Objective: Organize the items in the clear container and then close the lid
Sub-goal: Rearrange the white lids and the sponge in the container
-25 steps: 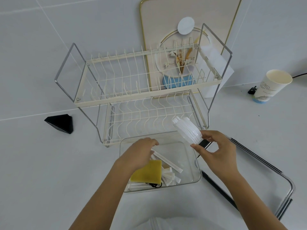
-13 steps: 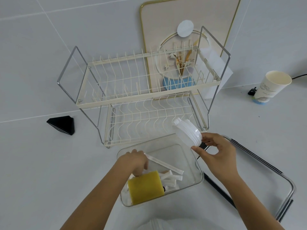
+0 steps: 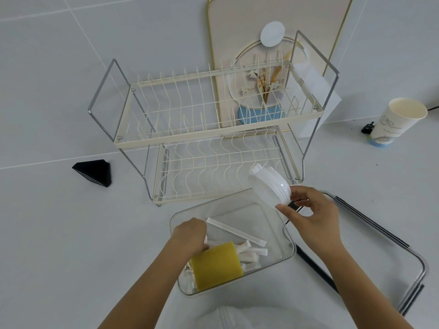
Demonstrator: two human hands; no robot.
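A clear container (image 3: 288, 244) stands on the white counter in front of me. Inside lie a yellow sponge (image 3: 217, 267), a long white stick (image 3: 235, 231) and several short white sticks (image 3: 254, 254). My left hand (image 3: 191, 235) reaches into the container's left side, fingers curled down at the sponge's far edge; what it grips is hidden. Over the container's far right corner, my right hand (image 3: 308, 212) holds a tilted stack of white round lids (image 3: 270, 186). The container's clear lid (image 3: 380, 248), with its black seal, lies flat to the right.
A two-tier cream dish rack (image 3: 213, 129) stands just behind the container. A black wedge (image 3: 93, 172) lies at the left. A paper cup (image 3: 396, 122) and a small black clip (image 3: 367, 127) stand at the far right. A decorated board (image 3: 273, 20) leans on the wall.
The container has slid toward me and turned a little. My left hand sank deeper into it beside the sponge. My right hand kept the lid stack almost still.
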